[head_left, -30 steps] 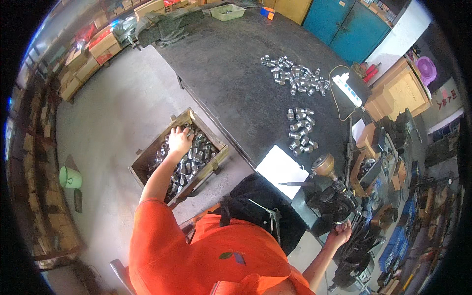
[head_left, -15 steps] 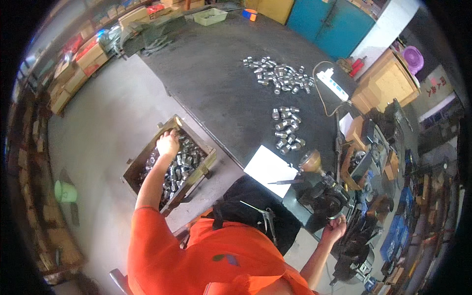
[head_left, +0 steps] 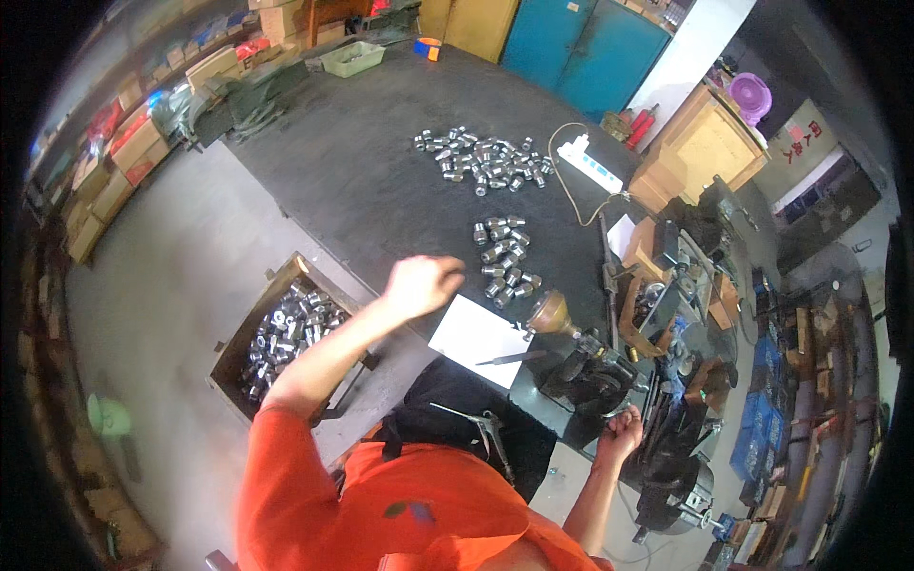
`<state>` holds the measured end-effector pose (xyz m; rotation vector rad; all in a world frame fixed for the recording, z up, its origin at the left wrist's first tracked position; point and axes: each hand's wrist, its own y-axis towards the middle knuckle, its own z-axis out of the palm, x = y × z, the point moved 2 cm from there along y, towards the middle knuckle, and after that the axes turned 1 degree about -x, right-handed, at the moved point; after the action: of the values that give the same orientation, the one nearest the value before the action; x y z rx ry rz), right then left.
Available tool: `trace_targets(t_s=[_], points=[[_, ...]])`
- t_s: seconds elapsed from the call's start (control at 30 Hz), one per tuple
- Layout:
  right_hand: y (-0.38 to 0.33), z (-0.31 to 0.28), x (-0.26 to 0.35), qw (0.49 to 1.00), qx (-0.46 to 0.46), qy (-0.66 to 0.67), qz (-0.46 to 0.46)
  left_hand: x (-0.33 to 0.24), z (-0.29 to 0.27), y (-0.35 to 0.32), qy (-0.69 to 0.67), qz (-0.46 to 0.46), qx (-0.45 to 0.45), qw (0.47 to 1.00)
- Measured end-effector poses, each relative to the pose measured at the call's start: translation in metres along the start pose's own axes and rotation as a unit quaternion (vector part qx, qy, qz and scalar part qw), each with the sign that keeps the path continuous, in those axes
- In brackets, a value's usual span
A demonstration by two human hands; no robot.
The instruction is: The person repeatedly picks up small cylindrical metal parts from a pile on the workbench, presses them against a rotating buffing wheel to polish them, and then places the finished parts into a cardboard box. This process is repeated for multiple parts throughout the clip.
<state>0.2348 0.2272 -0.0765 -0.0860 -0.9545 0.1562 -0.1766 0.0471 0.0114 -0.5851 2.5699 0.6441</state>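
Note:
My left hand (head_left: 425, 285) is over the dark table, by the upper edge of a white paper sheet (head_left: 463, 335). Its fingers are curled together; whatever they hold is hidden. Past it stands a small group of metal fittings (head_left: 497, 251). More fittings (head_left: 284, 335) fill a wooden crate (head_left: 228, 364), partly covered by my left forearm. At the right, my right hand (head_left: 621, 433) is closed at the lower edge of a dark bench machine (head_left: 588, 373); what its fingers grip is too small to make out. An amber funnel-like cup (head_left: 552, 312) tops the machine.
A larger spread of fittings (head_left: 486, 160) lies farther back, beside a white power strip (head_left: 590, 164) with a looping cord. On the paper rests a dark slim tool (head_left: 511, 358). A trigger-handled tool (head_left: 487, 433) lies on black cloth near my body. Boxes (head_left: 709, 143) stand right.
My left hand has left the crate and moved right, over the table near the paper. My right hand stays at the machine. The whole view has shifted a little.

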Motion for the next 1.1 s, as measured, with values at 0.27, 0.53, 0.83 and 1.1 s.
trace_targets(t_s=[0.27,0.53,0.83,1.1], points=[[-0.004,0.002,-0.001,0.999,0.048,0.019,-0.012,-0.021,0.078,0.049,0.041,0.069,0.195,0.978],[-0.011,0.013,0.003,1.000,-0.003,-0.015,-0.015,-0.025,0.059,0.036,0.040,0.054,0.174,0.982],[-0.010,0.011,0.003,1.000,0.010,-0.008,-0.020,-0.029,0.057,0.026,0.070,0.131,0.105,0.983],[-0.013,0.016,0.004,1.000,0.012,0.008,-0.014,-0.046,0.036,-0.029,0.034,0.288,-0.003,0.957]])
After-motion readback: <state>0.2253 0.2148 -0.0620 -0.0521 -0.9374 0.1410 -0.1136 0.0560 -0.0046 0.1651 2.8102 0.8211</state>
